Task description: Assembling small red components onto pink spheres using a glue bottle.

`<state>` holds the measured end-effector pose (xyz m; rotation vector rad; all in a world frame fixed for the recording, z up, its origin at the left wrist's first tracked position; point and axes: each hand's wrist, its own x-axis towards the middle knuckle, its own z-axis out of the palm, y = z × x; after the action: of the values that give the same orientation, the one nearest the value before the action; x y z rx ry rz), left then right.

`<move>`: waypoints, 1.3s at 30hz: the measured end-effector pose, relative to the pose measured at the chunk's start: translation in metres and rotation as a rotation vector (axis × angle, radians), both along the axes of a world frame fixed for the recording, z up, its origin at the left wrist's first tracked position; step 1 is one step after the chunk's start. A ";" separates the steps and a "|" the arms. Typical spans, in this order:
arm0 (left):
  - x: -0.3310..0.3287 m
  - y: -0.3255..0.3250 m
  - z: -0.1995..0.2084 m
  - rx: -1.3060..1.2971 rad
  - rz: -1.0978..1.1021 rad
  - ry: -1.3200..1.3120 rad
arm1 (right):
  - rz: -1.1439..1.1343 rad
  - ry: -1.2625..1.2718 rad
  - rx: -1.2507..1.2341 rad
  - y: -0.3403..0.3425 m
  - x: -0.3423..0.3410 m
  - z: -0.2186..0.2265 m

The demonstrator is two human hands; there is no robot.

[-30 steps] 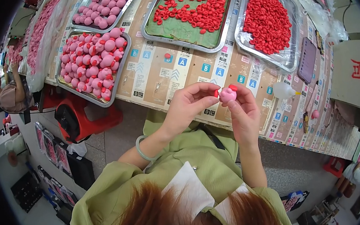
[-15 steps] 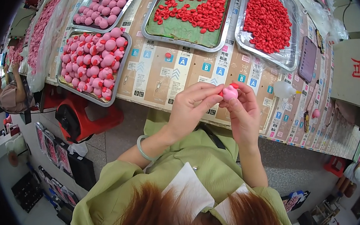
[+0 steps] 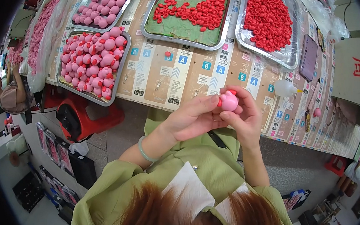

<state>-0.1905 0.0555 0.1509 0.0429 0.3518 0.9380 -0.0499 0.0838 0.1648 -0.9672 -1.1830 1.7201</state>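
Observation:
In front of me, over the table's near edge, I hold a small pink ball-shaped figure (image 3: 229, 102) with red pieces on its top and left side. My right hand (image 3: 247, 120) is closed round its right side and underside, thumb at the bottom. My left hand (image 3: 194, 118) has its thumb and index finger at the red piece on the figure's left, the other fingers curled beneath. Exactly how the left fingertips grip is partly hidden. Beyond my left hand, a single red piece (image 3: 168, 54) lies on the printed table covering (image 3: 153, 80).
At left, one tray (image 3: 126, 60) holds pink balls with red pieces; another (image 3: 126, 11) holds plain pink ones. Farther back are two trays of red pieces (image 3: 192, 15), (image 3: 267, 21). At right lie a white squeeze bottle (image 3: 284, 88), a phone (image 3: 308, 58) and a pink ball (image 3: 317, 112).
The figure has turned and come slightly lower in my hands, showing more of its pink body. My left fingers have shifted from pinching at its top left to lying lower beside it.

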 end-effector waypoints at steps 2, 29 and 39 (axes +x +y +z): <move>0.001 -0.002 -0.002 0.036 0.021 0.015 | 0.033 -0.065 0.061 0.000 0.006 -0.006; -0.005 -0.004 0.020 0.781 0.470 1.614 | 0.026 0.102 0.025 -0.002 -0.008 -0.022; -0.117 0.004 0.014 0.483 0.939 1.995 | -0.086 -0.132 0.062 -0.006 -0.005 -0.017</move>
<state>-0.3071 0.0595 0.1653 1.4284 2.0900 1.6224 -0.0553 0.0776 0.1479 -1.0914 -1.2534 1.5629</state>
